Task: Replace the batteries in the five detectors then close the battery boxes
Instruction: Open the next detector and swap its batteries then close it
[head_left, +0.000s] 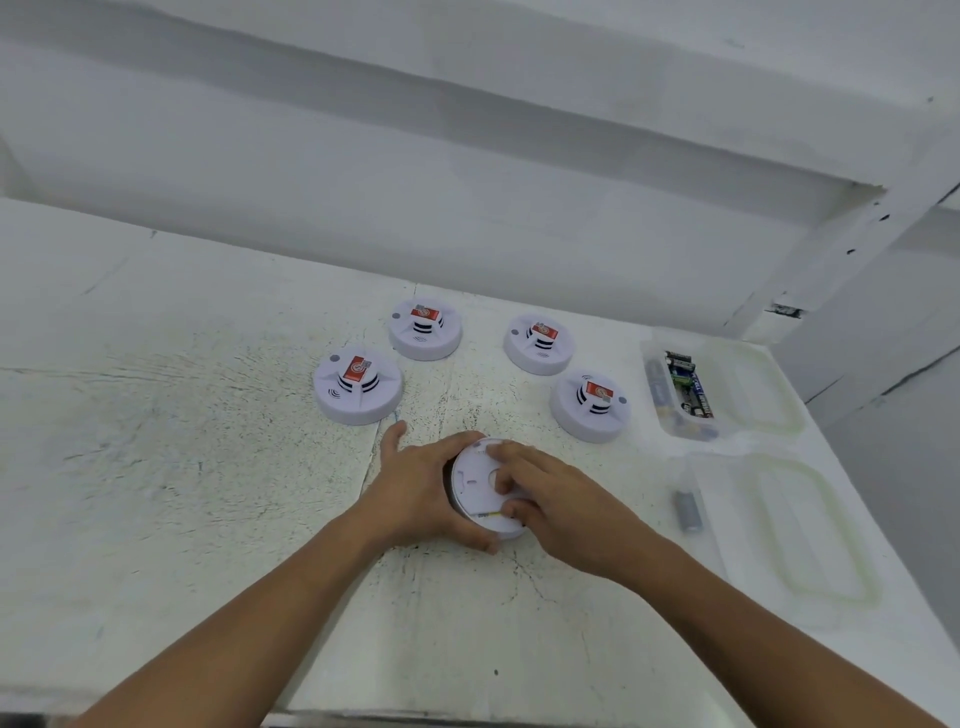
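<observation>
Right hand (566, 504): fingers (503, 484) bent down onto the back of the upturned detector (470, 486), working around its middle and near edge. Whether they press or pinch a part I cannot tell; the thumb is hidden.

Left hand (421, 488): clasped round that detector's left rim, thumb under the near edge, forefinger sticking out loose.

The upturned detector is at front centre of the desk (208, 467), tipped up with its underside toward the camera. There is a thin yellowish streak at its near edge; battery, wire or seam, too small to say. Battery box open or closed: not readable.

Beyond, four more sit in an arc, all face-up with red labels on top: left detector (358, 387), back-left detector (425, 330), back-right detector (539, 344), right detector (589, 406).

Far right, a clear box (670, 421) holds a stock of batteries (688, 384). In a nearer clear tray (727, 551) lies a single grey battery (688, 512).

Judgement: early in the job. One unit of five is in hand. The four face-up units look not yet opened, though a finished one set back down would look the same. The lone grey cell may be a spent one. Probably left: finish this box, close it, then the other four.
</observation>
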